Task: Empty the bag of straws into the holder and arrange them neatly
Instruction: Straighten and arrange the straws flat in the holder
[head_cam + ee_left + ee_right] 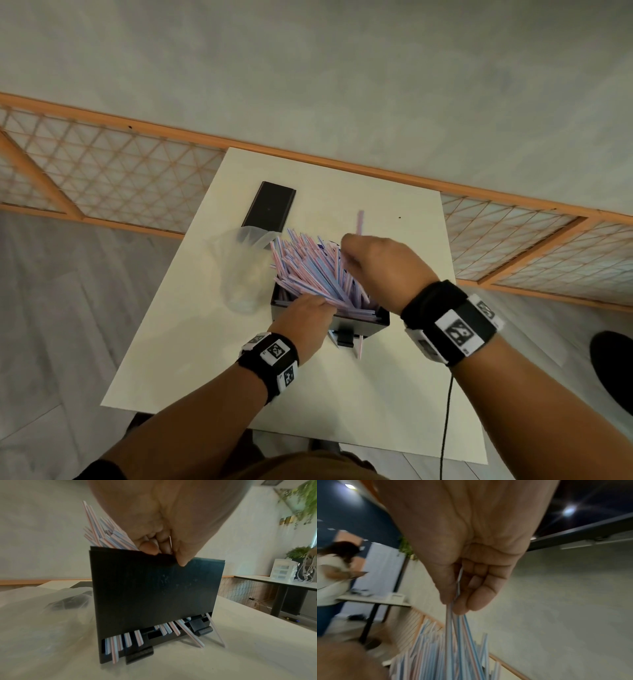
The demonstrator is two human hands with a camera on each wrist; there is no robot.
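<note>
- My left hand (305,317) grips the near-left rim of the black holder (154,595) on the bench (394,394), fingers curled inside against the straws (315,270).
- My right hand (383,267) pinches a few straws above the pile.
- Straws stand slanted in the holder, fanning far-left; the clear bag (239,270) lies limp just left of it, apparently empty.
- Several straws poke out of the bottom slot (154,634); two lean onto the bench.
- Risk: pulling my pinched bunch sideways may drag neighbours over the rim.
- Risk: pressing the pile down could push more through the slot.

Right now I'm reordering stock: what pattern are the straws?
Straws: white with pink or blue stripes; left wrist view.
</note>
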